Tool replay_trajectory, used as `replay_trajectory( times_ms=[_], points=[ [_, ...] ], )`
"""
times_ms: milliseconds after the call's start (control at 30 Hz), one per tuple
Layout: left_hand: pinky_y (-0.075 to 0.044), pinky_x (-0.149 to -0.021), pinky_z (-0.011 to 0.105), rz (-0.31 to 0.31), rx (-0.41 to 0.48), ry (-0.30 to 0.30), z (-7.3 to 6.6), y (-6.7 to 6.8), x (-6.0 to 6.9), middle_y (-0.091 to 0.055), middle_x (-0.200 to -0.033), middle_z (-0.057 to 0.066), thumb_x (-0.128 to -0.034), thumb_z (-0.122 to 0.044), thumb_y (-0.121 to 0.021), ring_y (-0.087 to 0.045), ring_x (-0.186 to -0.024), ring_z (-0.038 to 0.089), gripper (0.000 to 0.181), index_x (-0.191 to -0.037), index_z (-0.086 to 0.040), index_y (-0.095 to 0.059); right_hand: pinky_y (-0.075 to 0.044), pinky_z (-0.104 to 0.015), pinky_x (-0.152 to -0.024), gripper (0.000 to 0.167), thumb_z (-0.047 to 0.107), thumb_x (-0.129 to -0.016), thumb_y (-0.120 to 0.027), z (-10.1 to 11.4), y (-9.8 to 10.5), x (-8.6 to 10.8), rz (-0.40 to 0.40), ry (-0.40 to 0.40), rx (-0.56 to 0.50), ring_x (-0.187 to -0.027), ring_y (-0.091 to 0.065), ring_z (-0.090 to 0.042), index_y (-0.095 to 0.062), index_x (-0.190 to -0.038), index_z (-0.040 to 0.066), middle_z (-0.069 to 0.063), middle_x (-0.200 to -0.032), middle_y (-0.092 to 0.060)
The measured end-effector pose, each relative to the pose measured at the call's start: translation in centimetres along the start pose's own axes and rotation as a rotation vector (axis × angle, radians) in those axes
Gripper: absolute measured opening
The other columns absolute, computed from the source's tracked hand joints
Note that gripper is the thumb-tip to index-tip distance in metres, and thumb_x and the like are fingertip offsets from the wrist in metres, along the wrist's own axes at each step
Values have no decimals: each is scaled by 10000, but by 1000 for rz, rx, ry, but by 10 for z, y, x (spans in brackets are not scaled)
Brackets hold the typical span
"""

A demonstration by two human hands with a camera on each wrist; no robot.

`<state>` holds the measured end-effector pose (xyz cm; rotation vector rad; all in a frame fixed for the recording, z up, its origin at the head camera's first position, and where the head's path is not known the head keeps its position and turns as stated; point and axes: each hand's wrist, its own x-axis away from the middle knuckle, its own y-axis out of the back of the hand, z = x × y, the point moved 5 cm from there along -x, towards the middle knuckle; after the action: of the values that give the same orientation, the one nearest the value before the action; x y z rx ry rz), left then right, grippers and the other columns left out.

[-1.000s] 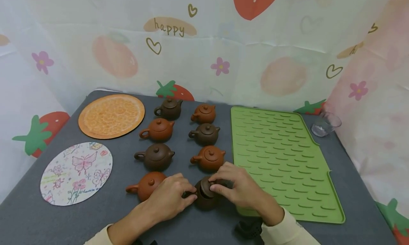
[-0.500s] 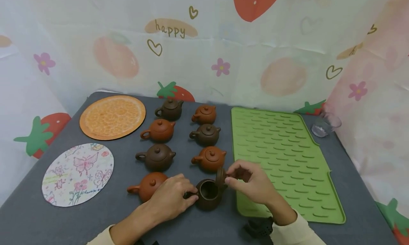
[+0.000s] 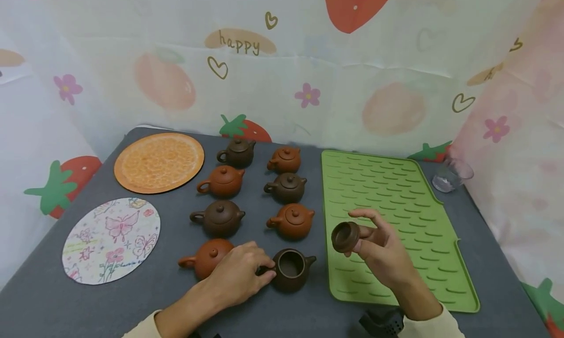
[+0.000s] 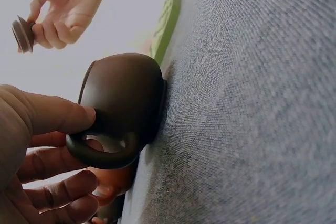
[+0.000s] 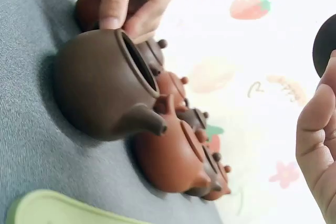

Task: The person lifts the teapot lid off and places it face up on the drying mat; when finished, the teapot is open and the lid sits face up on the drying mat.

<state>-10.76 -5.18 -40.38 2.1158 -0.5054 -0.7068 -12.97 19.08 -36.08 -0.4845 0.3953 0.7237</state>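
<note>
A dark brown teapot (image 3: pixel 291 277) stands uncovered on the grey cloth, its spout toward the right. My left hand (image 3: pixel 240 274) pinches its handle (image 4: pixel 107 157) between thumb and fingers. My right hand (image 3: pixel 384 252) holds the dark lid (image 3: pixel 345 236) by its knob above the green mat, the lid's underside turned toward the head camera. In the left wrist view the lid (image 4: pixel 23 34) is clear of the pot (image 4: pixel 123 93). The pot's open mouth (image 5: pixel 137 61) shows in the right wrist view. An orange-brown teapot (image 3: pixel 207 260) is partly behind my left hand.
Several lidded teapots, orange-brown (image 3: pixel 294 221) and dark brown (image 3: pixel 220 219), stand in two columns behind. At the left lie an orange round mat (image 3: pixel 159 162) and a butterfly-patterned one (image 3: pixel 112 240). The green mat (image 3: pixel 396 220) lies at the right, with a clear glass (image 3: pixel 450 175) beyond its edge.
My right hand has lifted the lid off the dark pot and moved it to the right, over the green mat. My left hand stays on the handle.
</note>
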Motion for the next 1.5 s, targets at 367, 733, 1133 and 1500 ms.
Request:
replay_trajectory(
  times_ms=[367, 733, 1133, 1500],
  points=[
    [-474, -656, 233, 13, 14, 11, 3, 0, 1, -655, -803, -57, -822, -157, -786, -537, -743, 87, 70, -880, -124, -766, -497, -387, -830, 364, -74, -993, -353, 17, 13, 18, -19, 20, -128, -989, -610, -296, -406, -1353, -52, -222, -1171, -583],
    [-475, -660, 234, 0, 40, 5, 3, -4, 1, -650, -797, -54, -824, -144, -782, -543, -748, 93, 56, -872, -120, -765, -439, -456, -942, 471, -226, -942, -280, 46, 35, 54, -84, -24, 57, -1125, -560, -352, -282, -1381, -55, -257, -1258, -547],
    [-473, -663, 236, 12, 26, 10, 4, -1, 1, -645, -792, -50, -836, -156, -772, -540, -743, 95, 57, -878, -119, -763, -496, -355, -874, 581, -290, -902, -320, 64, 57, 88, -282, -69, 341, -1140, -577, -301, -218, -1453, -137, -192, -1325, -517],
    [-470, -665, 227, 15, 26, 13, 5, -1, 1, -646, -789, -50, -839, -156, -770, -539, -740, 90, 54, -877, -119, -762, -501, -238, -803, 589, -184, -919, -505, 63, 77, 122, -462, -285, 644, -1108, -564, -116, -335, -1463, -36, -48, -1295, -531]
  ],
)
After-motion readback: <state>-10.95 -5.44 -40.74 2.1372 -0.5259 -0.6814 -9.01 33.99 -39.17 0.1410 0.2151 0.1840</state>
